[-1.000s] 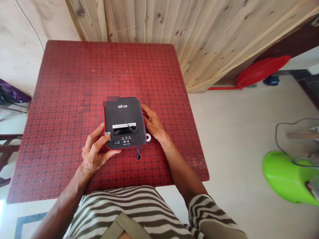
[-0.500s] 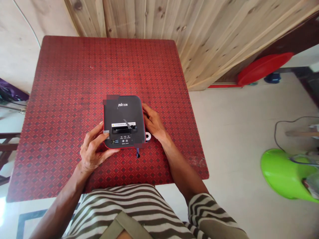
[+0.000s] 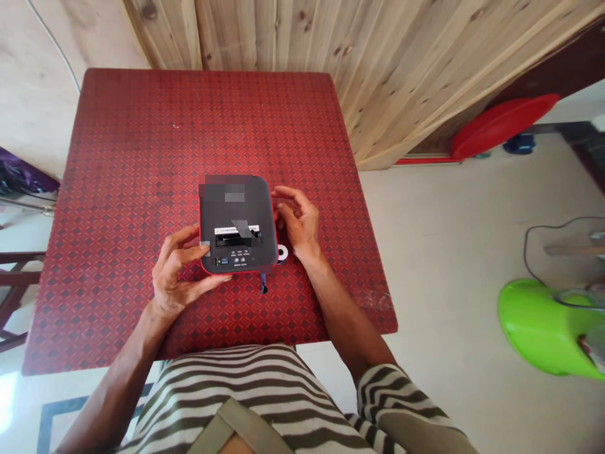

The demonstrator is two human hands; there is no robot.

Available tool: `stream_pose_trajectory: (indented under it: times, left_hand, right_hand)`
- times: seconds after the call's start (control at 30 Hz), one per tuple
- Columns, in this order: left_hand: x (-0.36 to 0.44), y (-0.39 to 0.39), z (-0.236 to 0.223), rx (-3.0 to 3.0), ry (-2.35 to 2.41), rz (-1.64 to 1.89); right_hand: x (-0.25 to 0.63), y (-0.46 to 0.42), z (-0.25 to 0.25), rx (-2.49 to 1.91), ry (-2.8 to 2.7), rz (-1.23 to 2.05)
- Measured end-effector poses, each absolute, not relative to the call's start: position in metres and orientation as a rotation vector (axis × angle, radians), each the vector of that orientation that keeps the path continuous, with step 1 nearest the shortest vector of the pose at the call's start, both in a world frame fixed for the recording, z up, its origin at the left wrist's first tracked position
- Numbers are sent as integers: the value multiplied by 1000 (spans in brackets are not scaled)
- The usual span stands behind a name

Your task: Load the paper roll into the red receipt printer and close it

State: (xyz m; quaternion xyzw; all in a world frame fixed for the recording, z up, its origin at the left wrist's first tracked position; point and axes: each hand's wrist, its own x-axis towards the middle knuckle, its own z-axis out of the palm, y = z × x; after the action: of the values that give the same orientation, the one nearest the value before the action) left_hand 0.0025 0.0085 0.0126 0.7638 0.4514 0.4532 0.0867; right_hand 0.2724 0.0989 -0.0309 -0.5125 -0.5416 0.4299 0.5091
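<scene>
A black receipt printer (image 3: 236,214) with a red rim and rounded corners stands over the near middle of the table. Its upper face carries a paper slot, a white label strip and small buttons. My left hand (image 3: 177,268) grips the printer's near left corner, fingers along the left side and thumb at the front edge. Beside the right side is my right hand (image 3: 302,224), fingers bent and apart, fingertips close to the printer. A white ring-shaped thing with a dark centre (image 3: 284,253) pokes out at the right edge. Below the front edge hangs a short dark strap (image 3: 263,285).
The printer is over a table with a red patterned cover (image 3: 142,126). A wooden plank wall (image 3: 293,38) rises behind it. On the floor to the right are a green plastic stool-like thing (image 3: 529,328), a cable (image 3: 527,252) and a red round board (image 3: 505,123).
My right hand has lifted its fingers away from the printer's right side and spread them. The printer sits slightly higher and further right in view, with my left hand still on it.
</scene>
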Motion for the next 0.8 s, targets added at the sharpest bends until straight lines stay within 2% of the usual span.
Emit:
stream_pose_trajectory:
  times: [0.27,0.43,0.57,0.67,0.8]
  left_hand:
    - [3,9,13,2256,1307,1346]
    - [6,5,8,2268,1339,1397]
    - [5,5,7,2278,1336,1397]
    - [4,6,6,2297,1340,1381]
    - [3,5,4,2306,1346,1381]
  right_hand:
    - [279,80,34,-1140,-1379,745]
    - [265,68,75,-1046,-2011,525]
    - [231,81,94,-1295,-2594,380]
    - [208,94,103,-1453,-2819,340]
    - [194,105,105,-1442,-2966,333]
